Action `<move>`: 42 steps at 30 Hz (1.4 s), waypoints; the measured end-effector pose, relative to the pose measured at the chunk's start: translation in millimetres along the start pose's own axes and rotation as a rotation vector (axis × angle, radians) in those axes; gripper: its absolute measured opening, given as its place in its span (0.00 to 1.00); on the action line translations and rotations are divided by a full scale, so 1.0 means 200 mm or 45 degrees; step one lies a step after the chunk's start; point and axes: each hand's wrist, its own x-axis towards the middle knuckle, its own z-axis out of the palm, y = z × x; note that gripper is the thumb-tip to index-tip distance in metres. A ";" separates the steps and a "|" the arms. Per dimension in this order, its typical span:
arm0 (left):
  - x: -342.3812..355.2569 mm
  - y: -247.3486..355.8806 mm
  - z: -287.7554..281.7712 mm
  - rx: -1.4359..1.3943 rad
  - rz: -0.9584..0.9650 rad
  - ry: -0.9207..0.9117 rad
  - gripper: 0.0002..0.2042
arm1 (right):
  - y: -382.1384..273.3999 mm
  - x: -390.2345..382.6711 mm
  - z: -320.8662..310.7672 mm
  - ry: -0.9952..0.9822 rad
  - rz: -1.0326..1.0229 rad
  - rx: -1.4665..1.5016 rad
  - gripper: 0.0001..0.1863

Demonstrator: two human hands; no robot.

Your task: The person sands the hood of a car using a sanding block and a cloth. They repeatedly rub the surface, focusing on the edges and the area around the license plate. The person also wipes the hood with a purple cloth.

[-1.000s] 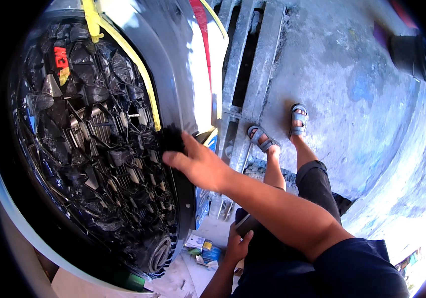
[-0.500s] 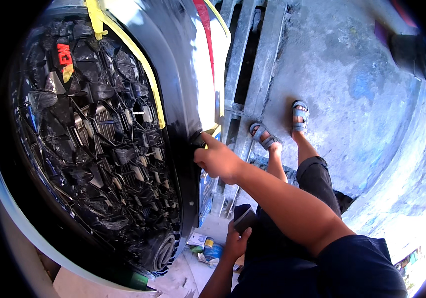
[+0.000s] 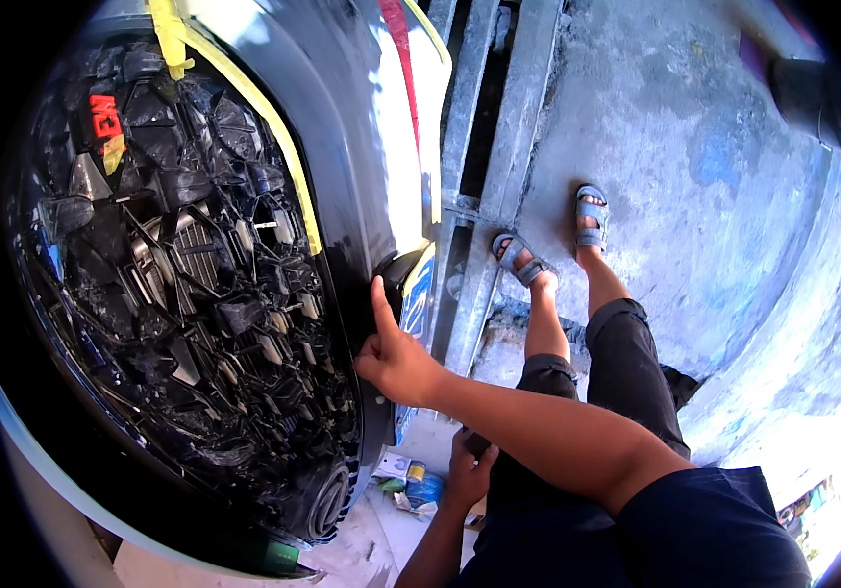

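Note:
My right hand (image 3: 399, 365) reaches across to the car front's black curved panel (image 3: 337, 186), its index finger stretched out and the other fingers curled. The fingertip lies against the panel, just beside a raised black piece (image 3: 403, 267) edged with yellow tape. Nothing shows in this hand. Lower down, close to my dark shorts, my left hand (image 3: 468, 478) is closed around a dark block-like pad (image 3: 479, 445), mostly hidden by the hand and my right forearm. Left of my right hand spreads the black grille (image 3: 195, 255), seemingly covered in crinkled clear film.
Yellow masking tape (image 3: 288, 137) follows the grille's edge; a red strip (image 3: 401, 59) crosses the glossy panel. A slotted floor grate (image 3: 514, 118) runs beside my sandalled feet. Small packages (image 3: 420, 487) lie below the car. A black cylindrical thing (image 3: 817, 108) stands far right.
My right hand has drawn down and slightly left along the panel, its index finger now straighter, uncovering the raised black piece. The pad in my left hand shows less than before.

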 end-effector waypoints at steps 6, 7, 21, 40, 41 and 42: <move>0.02 0.00 -0.02 0.021 0.071 0.022 0.19 | 0.10 -0.11 -0.05 -0.138 0.007 -0.216 0.47; 0.02 0.01 -0.02 0.054 0.110 0.011 0.18 | 0.10 -0.15 -0.09 -0.161 0.008 -0.209 0.44; 0.04 0.03 -0.03 0.105 0.103 0.005 0.19 | 0.01 -0.18 -0.38 0.283 -0.070 -0.136 0.30; 0.03 0.00 -0.04 0.064 0.092 -0.025 0.20 | -0.23 0.10 -0.18 0.198 0.236 0.962 0.38; 0.04 0.00 -0.05 0.068 0.125 -0.039 0.20 | -0.23 0.09 -0.15 0.240 0.233 0.992 0.43; 0.05 0.00 -0.05 0.072 0.158 -0.053 0.20 | -0.24 0.07 -0.15 0.217 0.212 0.989 0.44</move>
